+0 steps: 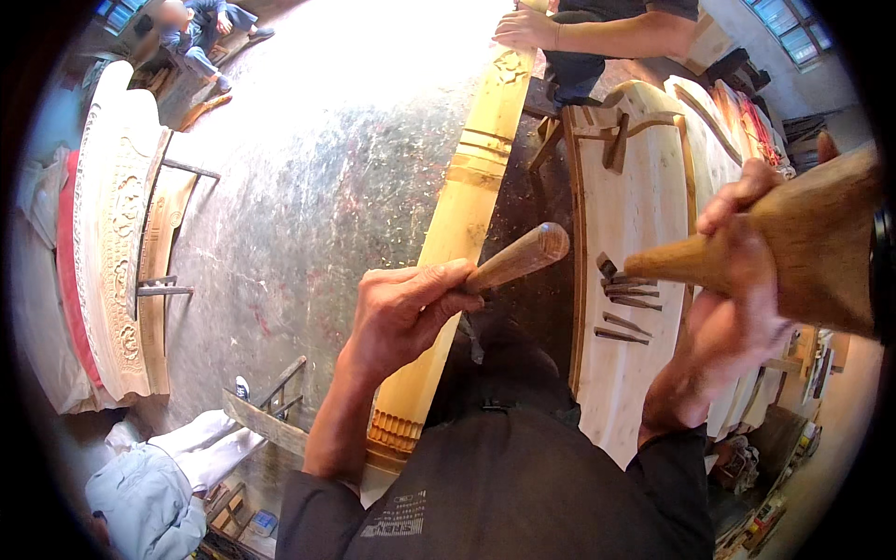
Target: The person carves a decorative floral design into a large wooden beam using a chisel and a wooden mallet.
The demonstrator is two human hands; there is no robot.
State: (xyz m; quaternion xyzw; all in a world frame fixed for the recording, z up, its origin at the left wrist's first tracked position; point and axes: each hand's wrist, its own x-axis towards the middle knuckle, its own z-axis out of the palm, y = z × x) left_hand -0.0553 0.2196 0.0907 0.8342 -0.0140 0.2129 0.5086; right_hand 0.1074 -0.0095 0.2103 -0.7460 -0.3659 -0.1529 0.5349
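Observation:
My left hand (403, 306) is closed round a chisel, whose round wooden handle (525, 254) points up and to the right. Most of its blade is hidden. Beneath this hand runs a long, pale yellow wooden beam (459, 207), with cut bands across its middle and a row of rounded flutes (396, 431) at the near end. Raised on the right, my right hand (742, 275) grips the narrow neck of a wooden mallet (821, 245). The mallet's broad head reaches the right rim of the picture, apart from the chisel.
Several carving chisels (633, 301) lie on a wide wooden panel (621, 224) to the right. Another person's hand (527, 30) rests on the beam's far end. Carved panels (121, 252) stand at left. A seated person (201, 37) and someone in light clothes (149, 495) are farther off.

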